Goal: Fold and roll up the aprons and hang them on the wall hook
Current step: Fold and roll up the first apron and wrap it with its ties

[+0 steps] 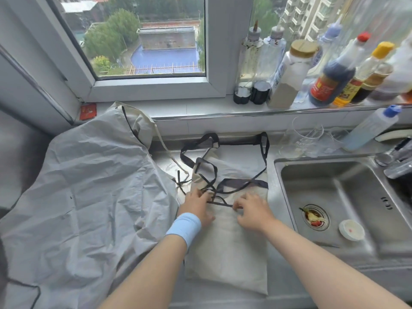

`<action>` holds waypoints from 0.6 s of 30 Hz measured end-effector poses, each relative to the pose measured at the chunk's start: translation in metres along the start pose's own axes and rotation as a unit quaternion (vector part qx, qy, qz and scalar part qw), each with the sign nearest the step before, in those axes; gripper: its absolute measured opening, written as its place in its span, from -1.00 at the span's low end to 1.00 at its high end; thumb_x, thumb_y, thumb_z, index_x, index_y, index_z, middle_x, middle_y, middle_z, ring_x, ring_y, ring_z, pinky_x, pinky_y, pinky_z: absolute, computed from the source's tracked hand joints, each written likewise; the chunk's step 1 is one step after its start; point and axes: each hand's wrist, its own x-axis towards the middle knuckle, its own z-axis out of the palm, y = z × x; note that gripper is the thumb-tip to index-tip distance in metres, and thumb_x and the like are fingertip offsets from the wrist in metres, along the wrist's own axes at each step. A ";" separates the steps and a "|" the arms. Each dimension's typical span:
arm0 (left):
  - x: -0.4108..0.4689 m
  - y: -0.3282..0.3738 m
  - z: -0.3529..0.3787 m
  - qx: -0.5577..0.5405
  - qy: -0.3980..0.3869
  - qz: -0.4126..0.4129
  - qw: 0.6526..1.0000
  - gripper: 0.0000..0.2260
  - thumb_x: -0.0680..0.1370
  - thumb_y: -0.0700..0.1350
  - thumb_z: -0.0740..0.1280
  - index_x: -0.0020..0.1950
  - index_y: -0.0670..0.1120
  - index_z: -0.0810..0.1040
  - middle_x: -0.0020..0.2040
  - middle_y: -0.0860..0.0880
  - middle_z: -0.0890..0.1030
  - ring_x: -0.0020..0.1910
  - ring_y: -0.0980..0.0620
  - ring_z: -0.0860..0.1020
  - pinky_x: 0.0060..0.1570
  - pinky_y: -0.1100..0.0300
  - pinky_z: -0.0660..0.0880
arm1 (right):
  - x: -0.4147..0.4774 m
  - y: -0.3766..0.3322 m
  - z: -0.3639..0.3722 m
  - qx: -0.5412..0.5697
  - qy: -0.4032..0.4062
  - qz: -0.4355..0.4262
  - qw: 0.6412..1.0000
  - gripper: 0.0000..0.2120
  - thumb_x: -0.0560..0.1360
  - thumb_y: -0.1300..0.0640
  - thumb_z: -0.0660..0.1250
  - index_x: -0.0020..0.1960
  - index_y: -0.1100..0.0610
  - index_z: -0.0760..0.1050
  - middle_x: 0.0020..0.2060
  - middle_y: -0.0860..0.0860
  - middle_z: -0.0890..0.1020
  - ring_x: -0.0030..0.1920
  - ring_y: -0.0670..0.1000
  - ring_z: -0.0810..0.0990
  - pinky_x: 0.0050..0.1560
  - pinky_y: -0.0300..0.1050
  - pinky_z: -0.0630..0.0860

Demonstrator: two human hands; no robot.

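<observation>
A cream apron (229, 253), folded into a long narrow strip, lies on the steel counter between a second apron and the sink. Its dark straps (223, 157) loop loosely over its far end. My left hand (197, 205), with a light blue wristband, rests on the strip's left side with its fingers on the straps. My right hand (252, 211) sits on the right side, and its fingertips pinch a thin dark strap. The second apron (89, 208), grey and crumpled, is spread out on the left. No wall hook is in view.
A steel sink (347, 197) sits on the right with food scraps in its drain and a small white lid. Several sauce bottles (330, 76) crowd the window sill. Clear glasses (307, 139) and a blue-capped bottle (372, 128) stand behind the sink.
</observation>
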 end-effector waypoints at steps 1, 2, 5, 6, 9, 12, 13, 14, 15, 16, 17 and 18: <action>-0.006 -0.002 0.007 -0.013 0.015 -0.026 0.999 -0.56 0.38 0.00 0.42 0.23 0.05 0.43 0.27 -0.03 0.27 0.27 -0.10 0.34 0.22 0.05 0.43 | -0.006 0.004 0.004 0.002 -0.027 -0.007 1.000 -0.59 0.40 0.08 0.27 0.22 -0.15 0.50 0.34 -0.04 0.40 0.43 0.05 0.27 0.40 0.11 0.18; -0.012 -0.003 0.013 -0.032 0.037 -0.045 0.998 -0.56 0.38 -0.03 0.42 0.23 0.03 0.43 0.27 -0.04 0.26 0.25 -0.12 0.37 0.25 0.08 0.41 | -0.011 0.007 0.007 0.002 -0.049 -0.024 0.998 -0.51 0.40 0.11 0.26 0.31 -0.18 0.45 0.43 -0.04 0.32 0.48 0.05 0.19 0.44 0.15 0.12; -0.030 -0.002 0.029 -0.099 0.117 -0.111 0.982 -0.48 0.37 0.01 0.49 0.25 -0.02 0.38 0.28 -0.08 0.24 0.24 -0.14 0.41 0.27 0.11 0.36 | -0.023 0.011 0.016 -0.028 -0.073 -0.083 0.993 -0.31 0.41 0.20 0.24 0.48 -0.24 0.26 0.58 -0.05 0.03 0.58 0.06 -0.08 0.51 0.25 -0.07; -0.036 -0.001 0.033 -0.121 0.123 -0.144 0.974 -0.44 0.37 0.04 0.50 0.27 -0.04 0.35 0.28 -0.09 0.26 0.24 -0.15 0.43 0.27 0.09 0.37 | -0.027 0.011 0.020 -0.040 -0.050 -0.085 0.994 -0.26 0.41 0.23 0.24 0.50 -0.24 0.21 0.59 -0.04 -0.05 0.58 0.08 -0.14 0.51 0.28 -0.12; -0.048 -0.004 0.041 -0.139 0.054 -0.201 0.968 -0.47 0.42 0.07 0.47 0.29 -0.05 0.35 0.26 -0.07 0.45 0.24 -0.13 0.49 0.22 0.07 0.43 | -0.040 0.013 0.035 -0.054 0.097 -0.043 0.993 -0.25 0.38 0.29 0.28 0.49 -0.15 0.22 0.58 0.09 -0.01 0.57 0.17 -0.07 0.50 0.27 -0.03; -0.061 -0.007 0.047 -0.196 0.084 -0.213 0.954 -0.49 0.48 0.03 0.42 0.36 -0.08 0.35 0.33 -0.11 0.43 0.28 -0.14 0.46 0.27 0.01 0.40 | -0.055 0.021 0.047 -0.058 0.176 -0.103 0.977 -0.36 0.27 0.30 0.36 0.32 -0.05 0.45 0.40 0.15 0.34 0.41 0.23 0.30 0.38 0.26 0.28; -0.066 -0.007 0.049 -0.186 0.122 -0.206 0.953 -0.50 0.49 0.02 0.41 0.37 -0.09 0.36 0.33 -0.12 0.39 0.29 -0.16 0.44 0.27 0.00 0.40 | -0.060 0.024 0.050 -0.062 0.191 -0.146 0.969 -0.43 0.23 0.27 0.38 0.22 -0.03 0.51 0.27 0.12 0.43 0.27 0.21 0.43 0.26 0.20 0.40; -0.074 -0.005 0.050 -0.145 0.161 -0.185 0.958 -0.55 0.50 0.00 0.40 0.33 -0.07 0.39 0.29 -0.12 0.38 0.27 -0.16 0.43 0.25 -0.01 0.40 | -0.068 0.026 0.051 -0.053 0.193 -0.182 0.963 -0.51 0.24 0.23 0.40 0.15 -0.01 0.53 0.14 0.07 0.47 0.12 0.17 0.50 0.10 0.08 0.47; -0.081 -0.003 0.052 -0.093 0.196 -0.148 0.965 -0.64 0.51 -0.02 0.39 0.26 -0.05 0.44 0.23 -0.11 0.40 0.23 -0.16 0.43 0.21 0.00 0.42 | -0.077 0.026 0.052 -0.038 0.174 -0.207 0.962 -0.60 0.29 0.17 0.41 0.12 0.00 0.53 0.06 0.03 0.47 0.02 0.14 0.53 -0.04 -0.04 0.46; -0.089 -0.001 0.053 -0.053 0.213 -0.094 0.971 -0.74 0.51 -0.05 0.36 0.18 -0.02 0.49 0.16 -0.09 0.42 0.19 -0.14 0.43 0.17 0.01 0.43 | -0.087 0.023 0.052 -0.023 0.133 -0.219 0.966 -0.66 0.35 0.06 0.40 0.13 0.00 0.52 0.03 0.00 0.46 -0.02 0.11 0.54 -0.12 -0.10 0.39; -0.094 0.001 0.054 -0.028 0.198 -0.033 0.979 -0.82 0.52 -0.06 0.33 0.11 0.00 0.52 0.12 -0.06 0.45 0.17 -0.12 0.44 0.16 0.02 0.43 | -0.095 0.021 0.054 -0.014 0.085 -0.227 0.970 -0.65 0.39 -0.05 0.38 0.15 -0.01 0.50 0.03 -0.02 0.46 -0.01 0.08 0.53 -0.12 -0.11 0.35; -0.100 0.003 0.056 -0.006 0.151 0.017 0.988 -0.83 0.52 -0.05 0.31 0.10 0.04 0.54 0.13 -0.02 0.46 0.20 -0.09 0.44 0.19 0.04 0.41 | -0.103 0.017 0.057 -0.019 0.049 -0.233 0.971 -0.61 0.38 -0.16 0.36 0.15 -0.04 0.48 0.03 -0.03 0.44 0.00 0.07 0.51 -0.09 -0.11 0.35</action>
